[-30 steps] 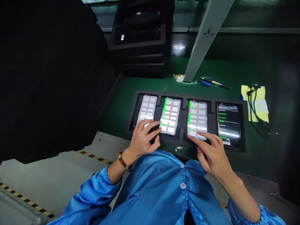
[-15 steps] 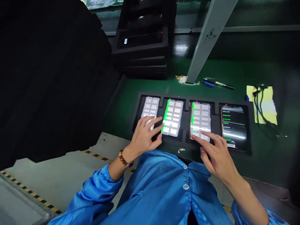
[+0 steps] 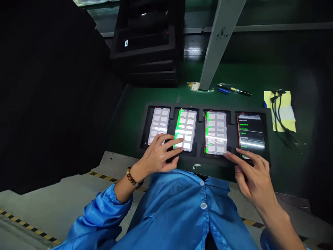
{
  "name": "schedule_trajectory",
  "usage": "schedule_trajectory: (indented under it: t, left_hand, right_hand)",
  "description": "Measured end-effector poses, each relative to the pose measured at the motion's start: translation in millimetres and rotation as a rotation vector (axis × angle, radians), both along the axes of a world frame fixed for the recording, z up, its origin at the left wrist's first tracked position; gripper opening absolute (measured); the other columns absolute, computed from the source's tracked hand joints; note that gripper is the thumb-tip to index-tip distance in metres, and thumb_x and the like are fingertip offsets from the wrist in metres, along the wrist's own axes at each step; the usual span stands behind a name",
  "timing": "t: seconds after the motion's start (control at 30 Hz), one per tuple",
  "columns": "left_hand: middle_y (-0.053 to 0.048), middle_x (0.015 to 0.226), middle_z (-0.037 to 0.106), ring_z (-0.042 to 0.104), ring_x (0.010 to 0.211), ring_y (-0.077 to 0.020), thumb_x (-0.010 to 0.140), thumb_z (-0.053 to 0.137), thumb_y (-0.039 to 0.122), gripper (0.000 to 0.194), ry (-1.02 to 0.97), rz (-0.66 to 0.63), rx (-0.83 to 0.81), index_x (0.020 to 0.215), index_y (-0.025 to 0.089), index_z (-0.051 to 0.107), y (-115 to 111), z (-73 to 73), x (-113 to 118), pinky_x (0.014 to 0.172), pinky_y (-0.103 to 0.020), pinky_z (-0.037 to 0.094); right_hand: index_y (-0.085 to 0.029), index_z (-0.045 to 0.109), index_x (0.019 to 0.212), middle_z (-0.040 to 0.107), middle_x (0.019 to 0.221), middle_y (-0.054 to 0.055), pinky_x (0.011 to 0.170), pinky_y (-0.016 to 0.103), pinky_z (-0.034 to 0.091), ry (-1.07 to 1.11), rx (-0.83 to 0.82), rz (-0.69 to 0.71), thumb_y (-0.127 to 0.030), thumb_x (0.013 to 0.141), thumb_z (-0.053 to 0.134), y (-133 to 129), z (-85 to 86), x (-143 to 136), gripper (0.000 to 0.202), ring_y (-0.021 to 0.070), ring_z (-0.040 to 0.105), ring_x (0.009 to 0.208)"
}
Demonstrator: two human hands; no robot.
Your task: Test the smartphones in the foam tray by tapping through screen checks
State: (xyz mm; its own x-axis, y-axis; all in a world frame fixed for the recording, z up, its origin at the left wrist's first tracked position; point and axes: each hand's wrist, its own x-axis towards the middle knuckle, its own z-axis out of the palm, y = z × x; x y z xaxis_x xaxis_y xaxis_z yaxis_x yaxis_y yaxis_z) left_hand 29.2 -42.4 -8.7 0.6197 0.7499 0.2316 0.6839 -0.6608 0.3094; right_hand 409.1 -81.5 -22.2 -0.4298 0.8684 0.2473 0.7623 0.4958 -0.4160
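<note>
Several smartphones lie face up in a row in a black foam tray [image 3: 199,139]. My left hand [image 3: 160,152] has its fingers spread over the lower part of the second phone [image 3: 186,121]; its fingertips are at that screen. The leftmost phone [image 3: 159,119], with a grid of pale blocks, lies just beyond that hand. My right hand [image 3: 256,173] is open, its index fingertip at the lower right corner of the third phone [image 3: 216,128], where green blocks line the left side. Its other fingers hover by the rightmost phone [image 3: 251,132], whose dark screen shows green text.
Behind the tray, black trays [image 3: 148,52] are stacked at the back left. A grey metal post [image 3: 215,45] rises from the green table. Pens [image 3: 235,90] lie beside it. Black cables [image 3: 278,111] rest on yellow paper [image 3: 286,119] at right. Black cloth [image 3: 52,86] hangs at left.
My right hand has moved right across the third phone to its lower right corner. My left fingers have shifted right onto the second phone's screen. The camera view has shifted slightly.
</note>
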Motion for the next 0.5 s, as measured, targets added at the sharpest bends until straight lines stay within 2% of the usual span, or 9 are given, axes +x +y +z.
schedule_trajectory:
  t: [0.23, 0.5]
  left_hand:
    - [-0.007, 0.155, 0.07, 0.063, 0.132, -0.0346, 0.092, 0.065, 0.026, 0.045, 0.037, -0.138, -0.083, 0.135, 0.027, 0.078, 12.2, 4.3, 18.8, 0.112, -0.056, 0.056]
    - [-0.013, 0.167, 0.056, 0.056, 0.145, -0.0373, 0.096, 0.061, 0.024, 0.056, 0.085, -0.081, -0.115, 0.152, 0.027, 0.067, 34.9, 4.4, 17.6, 0.121, -0.06, 0.048]
  right_hand:
    - [-0.03, 0.056, 0.158, 0.08, 0.128, 0.008, 0.104, 0.054, 0.049, 0.008, -0.009, -0.027, -0.009, 0.101, 0.055, -0.3, 2.1, -2.8, 0.06, 0.0357, 0.066, 0.135]
    - [-0.026, 0.058, 0.155, 0.08, 0.117, 0.01, 0.108, 0.057, 0.049, -0.047, -0.052, -0.086, -0.015, 0.105, 0.052, 27.3, 3.7, -12.4, 0.051, 0.0384, 0.059, 0.145]
